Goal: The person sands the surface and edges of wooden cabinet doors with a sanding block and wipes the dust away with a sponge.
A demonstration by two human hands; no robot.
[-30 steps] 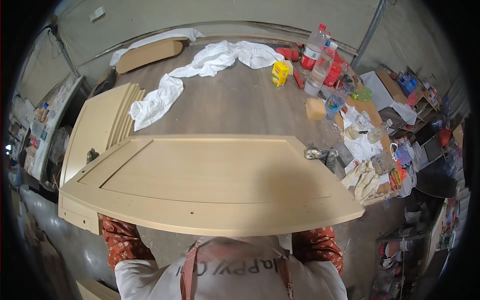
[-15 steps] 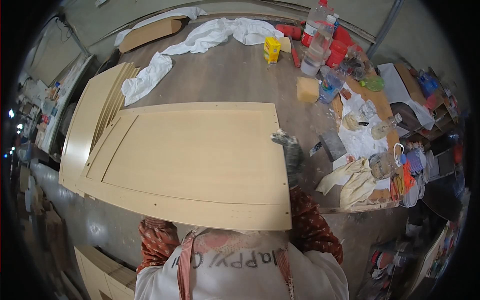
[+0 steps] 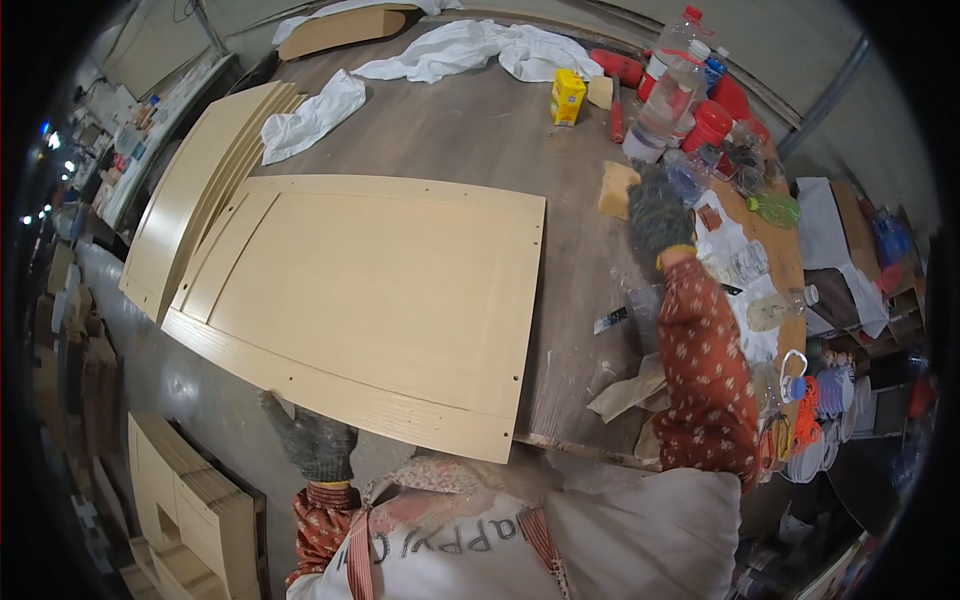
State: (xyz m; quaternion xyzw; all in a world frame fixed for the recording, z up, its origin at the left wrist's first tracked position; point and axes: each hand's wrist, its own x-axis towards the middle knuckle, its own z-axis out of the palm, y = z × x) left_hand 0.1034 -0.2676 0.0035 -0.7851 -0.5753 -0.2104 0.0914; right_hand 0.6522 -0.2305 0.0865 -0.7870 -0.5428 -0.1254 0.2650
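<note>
A cream panel [image 3: 370, 310] with a recessed middle and small dark holes along its edges lies on the brown table, its near side jutting past the table edge. My left hand [image 3: 312, 440], in a dark grey knit glove, is at that near edge; its fingers are closed at the edge and partly hidden by it. Reaching far to the right, my right hand [image 3: 660, 212], in a matching glove, has its fingers closed against the right side of a yellow sponge [image 3: 614, 191]. The fingertips there are slightly blurred.
Several similar panels [image 3: 205, 190] are stacked at the left. White cloth [image 3: 440, 52] lies at the back. A yellow box [image 3: 568, 97], bottles [image 3: 668, 105] and a clear jar [image 3: 780, 308] crowd the right. More cream pieces [image 3: 190, 500] stand low at the left.
My right hand has left the panel's right edge and reached forward to the sponge. My left hand now shows at the near edge. The panel has shifted left in view.
</note>
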